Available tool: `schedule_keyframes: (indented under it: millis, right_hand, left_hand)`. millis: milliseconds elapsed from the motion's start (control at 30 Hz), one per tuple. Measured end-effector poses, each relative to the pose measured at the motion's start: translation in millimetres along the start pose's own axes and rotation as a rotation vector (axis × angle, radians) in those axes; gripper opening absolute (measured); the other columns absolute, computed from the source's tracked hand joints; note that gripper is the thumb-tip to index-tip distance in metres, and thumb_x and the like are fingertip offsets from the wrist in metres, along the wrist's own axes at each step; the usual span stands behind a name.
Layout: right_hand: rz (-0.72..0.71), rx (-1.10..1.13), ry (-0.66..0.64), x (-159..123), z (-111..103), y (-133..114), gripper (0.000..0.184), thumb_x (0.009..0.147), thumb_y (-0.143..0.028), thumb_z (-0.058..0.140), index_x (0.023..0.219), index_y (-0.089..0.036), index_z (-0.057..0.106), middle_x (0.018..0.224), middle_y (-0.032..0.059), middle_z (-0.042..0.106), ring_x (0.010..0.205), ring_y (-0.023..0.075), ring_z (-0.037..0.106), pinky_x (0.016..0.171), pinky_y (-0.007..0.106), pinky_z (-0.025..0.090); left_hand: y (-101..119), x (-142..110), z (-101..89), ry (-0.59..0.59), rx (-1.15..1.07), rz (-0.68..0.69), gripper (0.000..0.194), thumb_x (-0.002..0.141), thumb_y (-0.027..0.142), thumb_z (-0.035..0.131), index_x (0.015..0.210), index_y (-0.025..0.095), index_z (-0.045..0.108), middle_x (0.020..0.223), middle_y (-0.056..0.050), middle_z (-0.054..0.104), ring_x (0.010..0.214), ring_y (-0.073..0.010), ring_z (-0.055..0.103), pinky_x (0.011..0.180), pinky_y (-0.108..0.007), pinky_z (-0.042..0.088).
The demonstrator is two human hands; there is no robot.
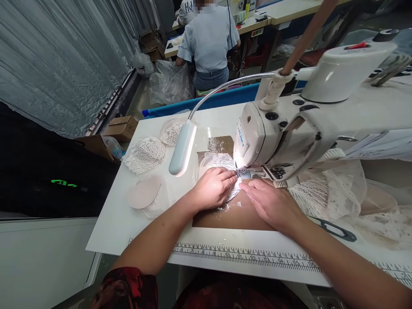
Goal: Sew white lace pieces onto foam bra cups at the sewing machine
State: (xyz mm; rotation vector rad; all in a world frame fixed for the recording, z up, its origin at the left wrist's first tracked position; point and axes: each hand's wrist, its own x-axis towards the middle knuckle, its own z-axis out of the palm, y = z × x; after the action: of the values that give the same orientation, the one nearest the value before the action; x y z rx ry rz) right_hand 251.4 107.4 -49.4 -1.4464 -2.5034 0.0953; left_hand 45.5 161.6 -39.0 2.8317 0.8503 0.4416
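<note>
A round white lace cup (219, 160) lies under the presser foot (238, 171) of a white sewing machine (254, 133). My left hand (215, 185) is closed on the cup's near side, its fingers pressed together close to the needle area. On the right, my right hand (268, 199) has its thumb and index finger at the cup's edge, with the other fingers curled under. The exact contact of its fingertips is partly hidden. Beneath both hands is a shiny brown sheet (247, 214) on the table.
Lace cups (146, 154) and a plain beige cup (145, 192) lie at the left. A lamp (183, 148) on a bent metal arm hangs over the table. More lace pieces (325, 193) are heaped at the right. A printed ruler (238, 255) runs along the front; a person (207, 40) sits beyond.
</note>
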Motion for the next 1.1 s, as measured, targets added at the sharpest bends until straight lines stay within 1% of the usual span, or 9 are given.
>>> schedule_keyframes:
  millis: [100, 267, 400, 500, 700, 833, 900, 1000, 1100]
  right_hand:
    - [0.009, -0.054, 0.008, 1, 1, -2, 0.042, 0.085, -0.012, 0.041, 0.121, -0.018, 0.062, 0.105, 0.0061, 0.068, 0.082, 0.0173, 0.06, 0.06, 0.026, 0.04]
    - [0.031, -0.083, 0.005, 3, 1, -3, 0.046, 0.084, -0.01, 0.042, 0.124, -0.019, 0.061, 0.098, 0.0064, 0.069, 0.08, 0.0178, 0.06, 0.055, 0.026, 0.038]
    - [0.105, -0.024, 0.045, 3, 1, 0, 0.042, 0.084, -0.013, 0.042, 0.119, -0.02, 0.064, 0.095, 0.0053, 0.069, 0.072, 0.0156, 0.059, 0.056, 0.026, 0.038]
    - [0.122, 0.002, 0.08, 2, 1, 1, 0.038, 0.086, -0.014, 0.041, 0.113, -0.02, 0.067, 0.096, 0.0055, 0.07, 0.071, 0.0154, 0.059, 0.06, 0.026, 0.04]
    - [0.159, -0.018, 0.094, 1, 4, 0, 0.036, 0.087, -0.018, 0.042, 0.114, -0.021, 0.066, 0.097, 0.0047, 0.071, 0.069, 0.0166, 0.059, 0.057, 0.027, 0.039]
    - [0.137, 0.042, 0.079, 0, 4, -1, 0.035, 0.087, -0.017, 0.042, 0.114, -0.024, 0.065, 0.102, 0.0019, 0.069, 0.074, 0.0156, 0.061, 0.057, 0.026, 0.039]
    - [0.111, 0.059, 0.077, 0, 2, -2, 0.036, 0.087, -0.016, 0.041, 0.114, -0.022, 0.064, 0.103, 0.0021, 0.069, 0.074, 0.0153, 0.061, 0.057, 0.026, 0.039]
    - [0.035, 0.063, 0.067, 1, 0, -4, 0.037, 0.086, -0.012, 0.04, 0.113, -0.019, 0.065, 0.101, 0.004, 0.068, 0.074, 0.0159, 0.06, 0.058, 0.028, 0.039]
    - [-0.045, 0.085, 0.041, 1, -2, -5, 0.037, 0.085, -0.011, 0.04, 0.11, -0.017, 0.067, 0.093, 0.0057, 0.066, 0.077, 0.0172, 0.057, 0.061, 0.028, 0.039]
  left_hand:
    - [-2, 0, 0.5, 0.011, 0.02, -0.028, 0.035, 0.092, 0.024, 0.043, 0.12, 0.011, 0.059, 0.125, -0.013, 0.061, 0.106, -0.0242, 0.055, 0.092, -0.042, 0.046]
    - [-3, -4, -0.2, 0.009, 0.056, -0.045, 0.035, 0.092, 0.026, 0.043, 0.122, 0.014, 0.058, 0.127, -0.012, 0.059, 0.111, -0.0269, 0.052, 0.092, -0.044, 0.044]
    - [-1, -9, -5.6, -0.022, 0.059, -0.002, 0.035, 0.094, 0.032, 0.041, 0.122, 0.018, 0.058, 0.131, -0.012, 0.055, 0.113, -0.0271, 0.05, 0.094, -0.044, 0.041]
    - [1, -11, -9.0, -0.048, 0.038, 0.034, 0.035, 0.095, 0.034, 0.041, 0.119, 0.02, 0.06, 0.132, -0.011, 0.053, 0.114, -0.0271, 0.048, 0.095, -0.044, 0.039]
    - [0, -12, -10.3, -0.039, -0.031, 0.092, 0.034, 0.093, 0.035, 0.044, 0.116, 0.018, 0.061, 0.126, -0.013, 0.056, 0.112, -0.0261, 0.049, 0.094, -0.043, 0.039]
    - [0, -12, -10.7, -0.004, -0.069, 0.107, 0.03, 0.093, 0.031, 0.045, 0.114, 0.017, 0.061, 0.117, -0.012, 0.06, 0.106, -0.0231, 0.052, 0.091, -0.04, 0.04]
    - [0, -13, -10.9, 0.03, -0.073, 0.075, 0.028, 0.094, 0.03, 0.044, 0.11, 0.017, 0.063, 0.108, -0.01, 0.063, 0.099, -0.0207, 0.054, 0.088, -0.038, 0.041]
    - [1, -13, -10.7, 0.065, -0.064, 0.007, 0.026, 0.094, 0.03, 0.045, 0.102, 0.016, 0.065, 0.095, -0.008, 0.064, 0.089, -0.0182, 0.054, 0.083, -0.035, 0.042]
    - [3, -12, -9.2, 0.065, -0.044, -0.029, 0.025, 0.093, 0.031, 0.046, 0.1, 0.017, 0.066, 0.09, -0.007, 0.064, 0.084, -0.0177, 0.054, 0.079, -0.033, 0.042]
